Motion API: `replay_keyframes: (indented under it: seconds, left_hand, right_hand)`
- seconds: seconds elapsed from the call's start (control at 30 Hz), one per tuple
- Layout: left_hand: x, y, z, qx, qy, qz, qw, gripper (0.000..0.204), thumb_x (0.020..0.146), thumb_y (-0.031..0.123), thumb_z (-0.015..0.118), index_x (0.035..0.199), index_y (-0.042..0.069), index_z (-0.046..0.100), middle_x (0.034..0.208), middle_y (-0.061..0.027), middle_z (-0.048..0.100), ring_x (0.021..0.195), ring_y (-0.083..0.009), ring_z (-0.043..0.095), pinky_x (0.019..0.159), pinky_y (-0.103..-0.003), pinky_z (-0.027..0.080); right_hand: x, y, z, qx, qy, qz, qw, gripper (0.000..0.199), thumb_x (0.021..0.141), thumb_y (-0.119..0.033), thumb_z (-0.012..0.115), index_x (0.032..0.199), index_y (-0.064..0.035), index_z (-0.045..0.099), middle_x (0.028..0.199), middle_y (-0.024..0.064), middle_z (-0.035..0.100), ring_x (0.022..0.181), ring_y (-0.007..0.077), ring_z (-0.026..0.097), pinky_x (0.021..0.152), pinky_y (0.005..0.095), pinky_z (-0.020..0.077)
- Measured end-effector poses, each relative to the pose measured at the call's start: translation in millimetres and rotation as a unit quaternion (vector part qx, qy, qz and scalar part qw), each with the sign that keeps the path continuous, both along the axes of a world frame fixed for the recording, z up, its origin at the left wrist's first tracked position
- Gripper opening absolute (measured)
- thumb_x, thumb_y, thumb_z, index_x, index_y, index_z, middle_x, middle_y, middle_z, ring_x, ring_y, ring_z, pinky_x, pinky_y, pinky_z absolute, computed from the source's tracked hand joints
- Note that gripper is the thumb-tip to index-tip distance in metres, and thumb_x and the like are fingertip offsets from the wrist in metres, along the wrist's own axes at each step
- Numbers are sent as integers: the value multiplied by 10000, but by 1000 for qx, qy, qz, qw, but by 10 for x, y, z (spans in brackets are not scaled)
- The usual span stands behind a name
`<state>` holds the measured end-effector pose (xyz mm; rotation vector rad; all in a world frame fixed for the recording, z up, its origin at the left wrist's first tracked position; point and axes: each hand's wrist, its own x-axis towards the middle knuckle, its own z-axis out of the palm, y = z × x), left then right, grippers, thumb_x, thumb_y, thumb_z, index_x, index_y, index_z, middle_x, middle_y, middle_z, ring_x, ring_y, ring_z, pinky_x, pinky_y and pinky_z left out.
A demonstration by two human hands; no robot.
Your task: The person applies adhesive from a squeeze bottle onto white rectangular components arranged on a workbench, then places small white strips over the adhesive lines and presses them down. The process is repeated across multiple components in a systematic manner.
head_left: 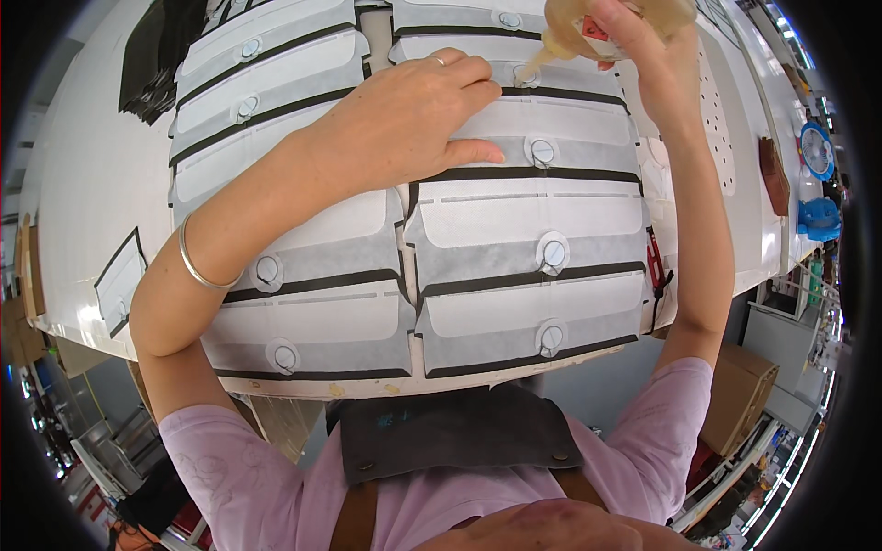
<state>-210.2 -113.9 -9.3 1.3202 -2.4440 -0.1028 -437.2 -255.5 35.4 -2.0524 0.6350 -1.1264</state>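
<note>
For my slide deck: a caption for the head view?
Left hand steadies white panels; right hand tips squeeze bottle.

Materials and finishes on the white worktable [83,174]

Fabric panels [528,234]: looked like matt white and grey non-woven cloth, softly fibrous, edged with black strips; each carried a round disc [553,253] of smooth, seemingly plastic finish. Squeeze bottle [588,28] in the right hand [657,55]: translucent amber plastic, slightly glossy, with a pale nozzle. Left hand [413,115]: wore a thin ring, and a bangle [197,266] of polished, shiny metal sat on the wrist. Worktable: smooth, matt white surface. Stack of black pieces [156,55]: dull, cloth-like. Apron bib [459,432]: dark grey woven cloth, matt, with small metal studs. Shirt [239,487]: soft pale pink knit. Box [744,390]: brown cardboard, matt.
</note>
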Motion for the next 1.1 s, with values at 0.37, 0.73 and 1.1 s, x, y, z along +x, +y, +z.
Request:
replay_keyframes:
  seconds: [0.37,0.73,1.1]
  left_hand:
    - [-8,-1,20,7,1,-1,1000,557,934,432,702,1233,-35,650,1269,-137,632,1184,-326,602,969,-427,540]
    - [38,-16,14,20,25,-14,999,555,948,427,694,1268,-24,644,1300,-139,628,1197,-331,602,981,-425,530]
    - [285,-459,-59,-49,-10,45,998,570,1008,466,608,1298,-25,629,1334,-158,624,1246,-340,581,1043,-420,499]
  right_hand:
    - [-60,75,-16,57,-20,16,998,516,846,-242,864,1239,-1,631,1050,72,705,928,139,678,794,288,566]
    - [-1113,-582,381,-53,-182,-69,980,267,1008,-226,648,1166,-13,682,1097,100,710,963,205,684,711,376,532]
    - [121,-395,68,38,-153,-116,981,406,960,-481,688,1133,-116,644,939,-19,654,788,76,640,551,219,463]
